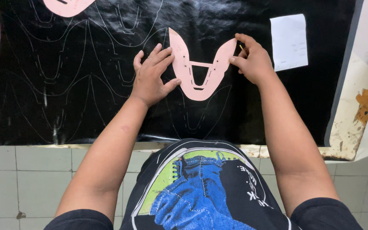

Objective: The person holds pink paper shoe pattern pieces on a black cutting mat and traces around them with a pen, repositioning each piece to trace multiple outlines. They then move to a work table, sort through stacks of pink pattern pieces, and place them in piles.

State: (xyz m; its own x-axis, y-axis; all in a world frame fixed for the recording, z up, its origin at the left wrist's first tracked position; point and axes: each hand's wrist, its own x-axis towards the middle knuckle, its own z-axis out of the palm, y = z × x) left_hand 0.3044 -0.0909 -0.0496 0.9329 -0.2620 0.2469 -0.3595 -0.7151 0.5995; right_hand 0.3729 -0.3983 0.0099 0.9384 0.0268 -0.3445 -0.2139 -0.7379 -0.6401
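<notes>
A pink pattern piece [199,68] shaped like a wide U lies flat on a black sheet [86,85] that covers the table. Its rounded closed end points toward the person, and its two arms spread up and away, one to the left and one to the right, so its long axis runs from near to far.

The left hand [152,76] lies open and flat, fingers spread, with fingertips and thumb pressing the left arm of the pattern piece. The right hand [252,59] is mostly closed, pinching a thin yellow pencil-like tool [241,47] at the tip of the right arm. Thin pale outlines of the same shape cover the sheet. A white paper slip [289,41] lies just right of the right hand.
</notes>
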